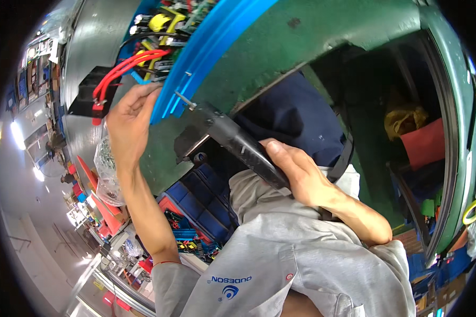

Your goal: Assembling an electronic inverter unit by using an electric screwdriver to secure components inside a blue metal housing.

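My right hand [297, 171] is wrapped round a black electric screwdriver [243, 148], held at a slant. Its thin bit reaches the side of a long blue metal housing [206, 63], close to the housing's near end. Pinched at that same end, my left hand [129, 116] has its fingertips partly hidden behind the blue wall. Inside the housing sits a circuit board [166, 42] with yellow and black parts. Thick red wires [124, 68] run from it to a red connector [98, 108], beside a black plate [90, 92] near my left hand.
The housing lies on a green worktop [322, 26]. Below are a dark blue cloth-like item [296, 116] and a blue crate [198, 198]. A clear plastic bag [108, 174] is beside my left forearm. At the right, an open compartment holds a yellow bag [404, 121] and a red sheet [426, 142].
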Demonstrator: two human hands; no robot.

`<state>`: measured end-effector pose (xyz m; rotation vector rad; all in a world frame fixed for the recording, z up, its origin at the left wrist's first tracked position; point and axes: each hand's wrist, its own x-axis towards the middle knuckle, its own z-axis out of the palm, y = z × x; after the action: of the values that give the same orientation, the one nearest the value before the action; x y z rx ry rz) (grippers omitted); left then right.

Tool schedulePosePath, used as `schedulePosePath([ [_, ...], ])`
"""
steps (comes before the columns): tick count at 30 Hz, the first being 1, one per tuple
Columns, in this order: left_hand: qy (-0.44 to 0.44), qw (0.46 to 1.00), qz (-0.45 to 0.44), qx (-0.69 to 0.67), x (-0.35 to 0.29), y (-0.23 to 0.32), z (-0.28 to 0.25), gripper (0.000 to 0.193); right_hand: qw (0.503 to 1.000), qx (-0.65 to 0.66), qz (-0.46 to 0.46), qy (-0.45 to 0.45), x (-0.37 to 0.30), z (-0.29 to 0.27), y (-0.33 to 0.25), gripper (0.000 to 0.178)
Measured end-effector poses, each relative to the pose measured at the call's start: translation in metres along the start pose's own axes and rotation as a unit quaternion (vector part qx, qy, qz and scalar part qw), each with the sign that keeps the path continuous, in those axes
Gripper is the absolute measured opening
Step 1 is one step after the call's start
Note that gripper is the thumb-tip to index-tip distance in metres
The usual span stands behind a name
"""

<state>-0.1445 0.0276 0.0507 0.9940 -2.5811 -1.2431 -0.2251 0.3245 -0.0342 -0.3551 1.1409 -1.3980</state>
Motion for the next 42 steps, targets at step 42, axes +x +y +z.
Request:
schedulePosePath([
  [42,0.162,0.969,0.095,0.160,-0.063,-0.040,-0.054,0.026,0.975,-0.190,0.061,0.096,-0.052,-0.022,0.012,0.089],
])
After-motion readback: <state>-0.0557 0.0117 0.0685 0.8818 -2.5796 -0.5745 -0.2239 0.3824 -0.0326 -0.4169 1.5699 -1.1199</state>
